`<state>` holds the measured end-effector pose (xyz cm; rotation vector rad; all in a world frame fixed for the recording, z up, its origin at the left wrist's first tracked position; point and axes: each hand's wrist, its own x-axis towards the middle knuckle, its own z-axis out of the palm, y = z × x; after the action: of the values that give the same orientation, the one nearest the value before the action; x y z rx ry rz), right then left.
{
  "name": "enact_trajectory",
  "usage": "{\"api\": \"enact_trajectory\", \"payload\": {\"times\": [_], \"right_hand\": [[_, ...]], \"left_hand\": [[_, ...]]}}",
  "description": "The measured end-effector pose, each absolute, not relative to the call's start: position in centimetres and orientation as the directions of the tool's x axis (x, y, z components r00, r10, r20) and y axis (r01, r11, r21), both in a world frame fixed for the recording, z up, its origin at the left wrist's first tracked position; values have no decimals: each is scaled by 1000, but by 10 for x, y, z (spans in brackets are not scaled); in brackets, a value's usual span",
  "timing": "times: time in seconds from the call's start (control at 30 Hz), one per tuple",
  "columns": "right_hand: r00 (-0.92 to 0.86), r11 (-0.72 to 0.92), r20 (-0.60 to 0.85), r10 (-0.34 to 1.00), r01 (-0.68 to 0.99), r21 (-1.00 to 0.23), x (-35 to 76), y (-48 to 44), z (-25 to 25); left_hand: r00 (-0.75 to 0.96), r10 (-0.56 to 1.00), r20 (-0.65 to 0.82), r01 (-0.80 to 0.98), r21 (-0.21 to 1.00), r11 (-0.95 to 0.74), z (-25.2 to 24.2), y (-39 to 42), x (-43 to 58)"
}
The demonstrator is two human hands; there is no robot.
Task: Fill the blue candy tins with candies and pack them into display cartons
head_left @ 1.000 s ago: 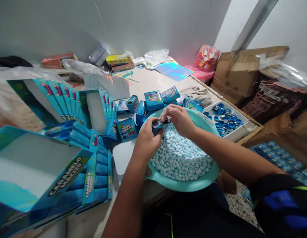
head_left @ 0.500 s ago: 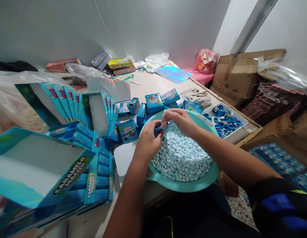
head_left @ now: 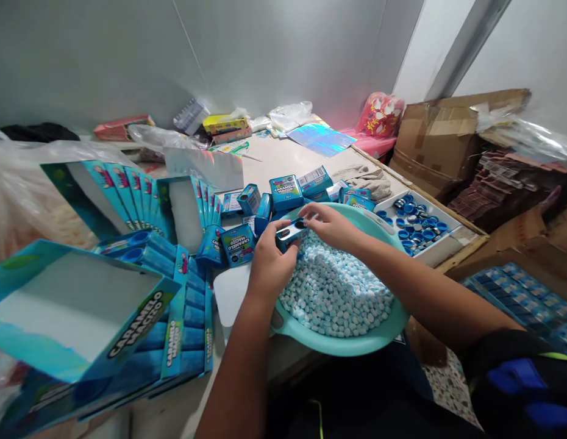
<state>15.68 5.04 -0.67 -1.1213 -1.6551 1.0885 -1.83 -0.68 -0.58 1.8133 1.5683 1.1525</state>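
Observation:
My left hand [head_left: 269,259] grips a small blue candy box [head_left: 290,233] over the far rim of a teal basin [head_left: 356,341]. My right hand [head_left: 331,225] pinches the same box at its top, fingers closed on it. The basin is heaped with small pale blue and white candies [head_left: 338,289]. Several closed blue boxes [head_left: 286,190] marked CARAMELO MACIZO lie on the table just beyond the basin.
Open blue display cartons [head_left: 77,305] and flat carton blanks [head_left: 128,195] fill the left side. A white tray of blue caps [head_left: 416,225] sits right of the basin. Cardboard boxes [head_left: 439,143], plastic bags and a holographic sheet [head_left: 320,137] stand further back.
The small box has turned in my hands, so its face with two dark round marks shows now. Both hands stay over the basin's far rim.

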Motion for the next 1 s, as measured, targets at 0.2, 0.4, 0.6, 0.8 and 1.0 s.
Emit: {"api": "enact_trajectory", "payload": {"times": [0.2,0.4,0.6,0.8,1.0], "right_hand": [[-321,32,-36,947,204,-979,154,59,-16],[-337,196,-34,941,623,-757,159,66,-32],[-533,363,-286,796,799,-480,163,23,-29],[-682,532,-253,686,708,-466,167,-19,-18],[-613,406,-274,741,734,-545,164,-17,-20]], "left_hand": [[-24,945,325,568,783,-255,-7,-6,-19],[-227,909,349,507,839,-196,-6,-7,-20],[-233,910,342,506,842,-187,-4,-5,-20],[-128,955,266,505,847,-168,-4,-6,-19],[-49,985,166,528,842,-116,-1,-5,-17]]}}
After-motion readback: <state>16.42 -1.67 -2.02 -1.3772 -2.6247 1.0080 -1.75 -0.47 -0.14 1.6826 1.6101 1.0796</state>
